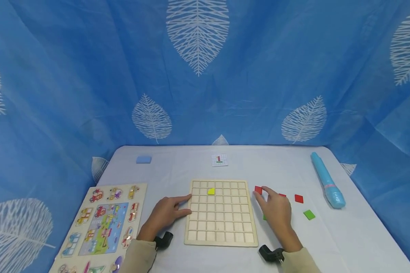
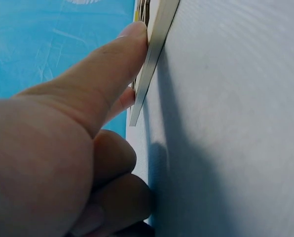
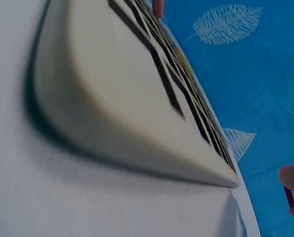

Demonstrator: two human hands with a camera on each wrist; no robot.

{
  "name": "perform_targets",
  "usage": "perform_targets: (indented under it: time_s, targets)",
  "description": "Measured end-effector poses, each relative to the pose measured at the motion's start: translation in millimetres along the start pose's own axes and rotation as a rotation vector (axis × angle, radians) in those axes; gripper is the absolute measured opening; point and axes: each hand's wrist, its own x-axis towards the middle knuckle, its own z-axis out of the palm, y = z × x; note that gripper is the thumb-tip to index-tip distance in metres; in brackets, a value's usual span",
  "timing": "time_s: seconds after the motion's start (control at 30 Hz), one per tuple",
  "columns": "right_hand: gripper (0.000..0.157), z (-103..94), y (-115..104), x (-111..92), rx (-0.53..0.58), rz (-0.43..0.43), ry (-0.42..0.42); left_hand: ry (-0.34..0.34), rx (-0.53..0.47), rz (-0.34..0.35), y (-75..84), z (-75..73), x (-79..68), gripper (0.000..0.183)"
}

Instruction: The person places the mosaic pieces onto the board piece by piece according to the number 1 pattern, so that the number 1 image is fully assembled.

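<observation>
A wooden grid board (image 1: 220, 243) lies flat in the middle of the white table, with a yellow tile (image 1: 211, 191) in one of its upper cells. My left hand (image 1: 165, 214) touches the board's left edge with its thumb and index finger held apart; in the left wrist view the other fingers are curled below. Just off the board's right edge, my right hand (image 1: 277, 210) pinches a red square tile (image 1: 258, 190) between thumb and fingertip. That red tile shows edge-on in the right wrist view. Another red tile (image 1: 282, 195) and a green tile (image 1: 264, 217) are partly hidden by the right hand.
Farther right lie a red tile (image 1: 298, 198), a green tile (image 1: 309, 215) and a light-blue microphone-shaped object (image 1: 328, 182). A small pattern card (image 1: 219, 160) sits behind the board, a blue block (image 1: 144, 160) at the back left. A vehicle peg puzzle (image 1: 140, 193) occupies the left side.
</observation>
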Motion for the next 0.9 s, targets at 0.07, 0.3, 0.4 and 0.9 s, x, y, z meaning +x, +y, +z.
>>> perform_targets:
  time_s: [0.07,0.3,0.4,0.9]
  targets:
    - [0.046,2.3,-4.4,0.5,0.009,-0.022,0.004,0.003,0.0,-0.008,0.3,-1.6,-0.7,0.055]
    - [0.043,8.4,-21.3,3.9,0.042,-0.085,0.001,-0.006,-0.008,-0.013,-0.7,-1.5,-0.3,0.056]
    - [0.041,11.1,-28.0,5.9,0.057,-0.119,0.001,-0.011,-0.016,-0.007,-1.0,-0.2,0.6,0.056]
    - [0.037,28.0,-54.6,2.5,0.051,-0.206,-0.122,-0.01,-0.012,-0.019,-1.4,1.1,1.6,0.056]
